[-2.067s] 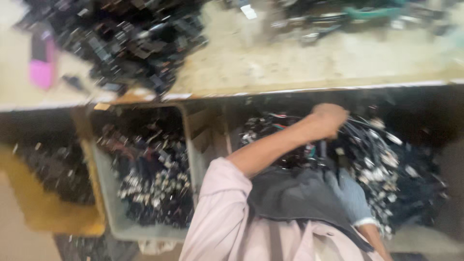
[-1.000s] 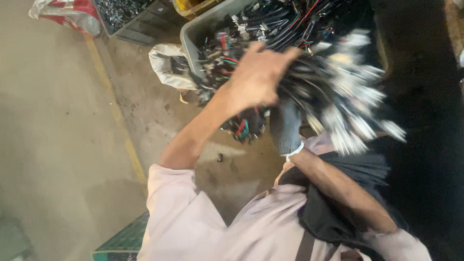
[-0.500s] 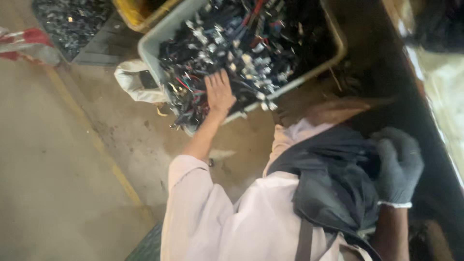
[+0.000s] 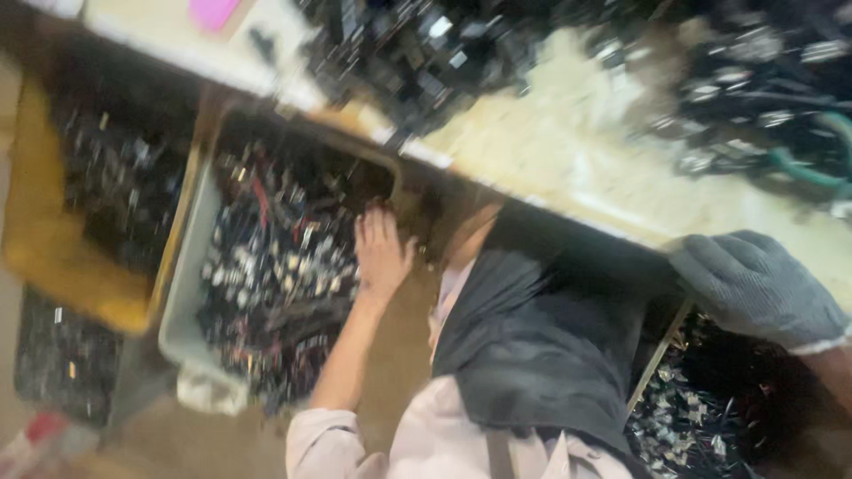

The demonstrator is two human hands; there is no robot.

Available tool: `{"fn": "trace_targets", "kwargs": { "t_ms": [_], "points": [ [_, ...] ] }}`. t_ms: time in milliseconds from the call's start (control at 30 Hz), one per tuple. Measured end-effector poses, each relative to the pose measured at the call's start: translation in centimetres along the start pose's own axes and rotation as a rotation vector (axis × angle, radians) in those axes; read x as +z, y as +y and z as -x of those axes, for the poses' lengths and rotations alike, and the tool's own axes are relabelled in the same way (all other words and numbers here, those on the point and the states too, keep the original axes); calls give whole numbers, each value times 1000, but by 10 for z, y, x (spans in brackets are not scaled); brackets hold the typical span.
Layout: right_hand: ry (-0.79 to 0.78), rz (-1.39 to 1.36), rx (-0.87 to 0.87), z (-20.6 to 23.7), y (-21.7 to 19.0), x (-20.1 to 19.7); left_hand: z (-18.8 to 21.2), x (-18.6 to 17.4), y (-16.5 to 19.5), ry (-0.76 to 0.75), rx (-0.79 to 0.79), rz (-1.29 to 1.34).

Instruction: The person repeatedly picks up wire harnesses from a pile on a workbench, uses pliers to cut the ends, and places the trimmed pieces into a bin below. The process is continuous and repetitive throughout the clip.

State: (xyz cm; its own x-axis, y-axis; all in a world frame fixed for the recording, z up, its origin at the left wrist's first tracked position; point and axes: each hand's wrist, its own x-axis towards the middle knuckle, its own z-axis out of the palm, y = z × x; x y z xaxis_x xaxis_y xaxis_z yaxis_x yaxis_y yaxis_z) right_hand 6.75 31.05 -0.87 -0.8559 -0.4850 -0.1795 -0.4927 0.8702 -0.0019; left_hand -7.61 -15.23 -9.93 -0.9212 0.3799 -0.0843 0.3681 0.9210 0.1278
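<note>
My bare left hand lies flat with fingers spread on a tangle of black, red and silver-tipped cables filling a grey plastic bin below the table. It grips nothing. My right hand, in a grey knit glove, rests at the front edge of the worn beige table. Its fingers curl down, and the blur hides whether they grip anything. A dark apron over a pale shirt fills the lower middle.
A yellow bin with dark parts stands left of the grey bin. Heaps of black cables lie on the table, more of them at the right with a green one. A pink object sits at the far left. More cables lie under the table at the right.
A second ago my left hand held a thick bundle of cables over the grey bin. The bundle now lies in the bin and the hand is empty on top. The gloved hand moved to the table edge.
</note>
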Motion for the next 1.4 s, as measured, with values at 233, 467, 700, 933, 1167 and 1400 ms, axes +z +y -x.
{"fn": "trace_targets", "kwargs": {
  "t_ms": [233,467,700,933,1167,1400],
  "points": [
    [255,-186,118,4,39,18,-63,19,-9,-142,28,-172],
    [192,-307,191,16,53,11,-68,22,15,-264,-19,-143],
    [667,-15,876,32,39,-22,-50,10,59,-121,86,-18],
    [657,-207,888,17,73,-40,-56,-91,269,307,1034,828],
    [1140,-423,922,42,112,-56,-130,-96,396,236,1142,368],
    [928,-35,505,-53,242,-147,-213,-71,408,187,1240,357]
  ]
}}
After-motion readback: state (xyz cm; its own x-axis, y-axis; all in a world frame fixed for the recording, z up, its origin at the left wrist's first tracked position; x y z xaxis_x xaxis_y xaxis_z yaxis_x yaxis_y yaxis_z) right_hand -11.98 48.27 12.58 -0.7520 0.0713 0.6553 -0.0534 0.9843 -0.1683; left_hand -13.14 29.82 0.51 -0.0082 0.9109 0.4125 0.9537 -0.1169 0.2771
